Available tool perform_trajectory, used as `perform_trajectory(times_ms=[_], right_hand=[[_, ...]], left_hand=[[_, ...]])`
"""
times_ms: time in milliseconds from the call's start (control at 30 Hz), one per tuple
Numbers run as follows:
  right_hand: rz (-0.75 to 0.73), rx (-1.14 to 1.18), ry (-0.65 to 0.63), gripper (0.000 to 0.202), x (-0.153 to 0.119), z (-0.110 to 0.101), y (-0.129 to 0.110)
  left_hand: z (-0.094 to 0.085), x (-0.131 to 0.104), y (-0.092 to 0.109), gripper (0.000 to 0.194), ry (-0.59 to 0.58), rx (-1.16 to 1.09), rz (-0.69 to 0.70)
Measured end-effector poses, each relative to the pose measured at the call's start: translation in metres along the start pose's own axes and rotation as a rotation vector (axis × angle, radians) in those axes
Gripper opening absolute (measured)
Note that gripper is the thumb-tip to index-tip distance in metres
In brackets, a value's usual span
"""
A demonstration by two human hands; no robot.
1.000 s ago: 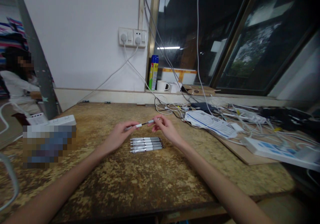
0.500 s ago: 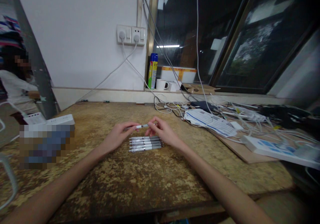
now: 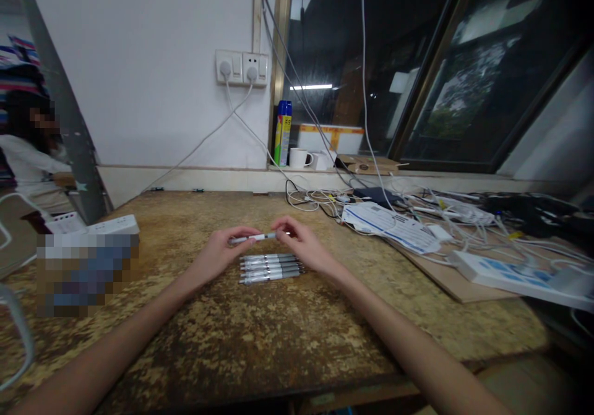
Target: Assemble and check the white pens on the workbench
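Note:
A white and grey pen [image 3: 265, 237] is held level between my two hands, just beyond a row of pens. My left hand [image 3: 226, 247] is closed on its left end, thumb and fingers pinching it. At the other end, the fingertips of my right hand [image 3: 297, 240] grip the pen's grey part. Several similar pens [image 3: 270, 268] with clear and grey barrels lie side by side on the worn wooden table [image 3: 260, 341], nearer to me than the held one. The right hand partly covers the right ends of the far pens in that row.
On the right are a printed sheet [image 3: 392, 226], tangled cables [image 3: 320, 200] and a white power strip [image 3: 505, 279] on a board. Another power strip [image 3: 114, 224] and a blurred-out object [image 3: 93, 269] are at left. A spray can [image 3: 283, 133] and white mug [image 3: 300, 157] stand on the sill. A person [image 3: 32, 149] sits far left.
The pen in my hands has levelled and more of its left part shows above the left fingers. Both hands stay near the same place; the row of pens has not moved.

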State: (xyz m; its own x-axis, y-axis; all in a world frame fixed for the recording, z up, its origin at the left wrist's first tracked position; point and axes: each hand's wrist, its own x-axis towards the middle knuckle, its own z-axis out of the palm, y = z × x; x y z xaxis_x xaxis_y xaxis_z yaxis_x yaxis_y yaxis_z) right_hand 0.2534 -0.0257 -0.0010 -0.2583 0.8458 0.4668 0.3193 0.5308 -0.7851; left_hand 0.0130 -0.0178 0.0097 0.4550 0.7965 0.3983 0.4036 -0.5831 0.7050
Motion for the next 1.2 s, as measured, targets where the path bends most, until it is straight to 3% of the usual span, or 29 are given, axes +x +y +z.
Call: perform_trajectory(times_ms=[233, 367, 467, 633, 800, 933, 1200], right_hand=[[0.102, 0.148, -0.045, 0.03, 0.0, 0.003, 0.005], [0.055, 0.106, 0.014, 0.017, 0.0, 0.002, 0.004], [0.023, 0.13, 0.002, 0.019, 0.0, 0.002, 0.004], [0.109, 0.179, -0.047, 0.026, 0.001, 0.002, 0.004], [0.014, 0.177, -0.016, 0.019, 0.003, -0.001, 0.002], [0.095, 0.208, -0.078, 0.022, 0.001, -0.001, 0.001], [0.042, 0.052, -0.093, 0.02, 0.0, -0.006, 0.0]], left_hand=[[0.0, -0.001, 0.005, 0.029, -0.003, 0.016, 0.017], [0.001, -0.001, 0.004, 0.031, 0.018, -0.003, 0.013], [0.0, -0.001, 0.005, 0.031, 0.021, -0.011, 0.012], [0.0, -0.001, 0.007, 0.029, 0.002, 0.002, 0.027], [-0.002, -0.001, 0.006, 0.029, 0.009, -0.017, 0.015], [-0.003, -0.002, 0.009, 0.031, 0.012, -0.009, 0.016], [-0.006, -0.001, 0.013, 0.032, 0.037, -0.01, -0.014]])
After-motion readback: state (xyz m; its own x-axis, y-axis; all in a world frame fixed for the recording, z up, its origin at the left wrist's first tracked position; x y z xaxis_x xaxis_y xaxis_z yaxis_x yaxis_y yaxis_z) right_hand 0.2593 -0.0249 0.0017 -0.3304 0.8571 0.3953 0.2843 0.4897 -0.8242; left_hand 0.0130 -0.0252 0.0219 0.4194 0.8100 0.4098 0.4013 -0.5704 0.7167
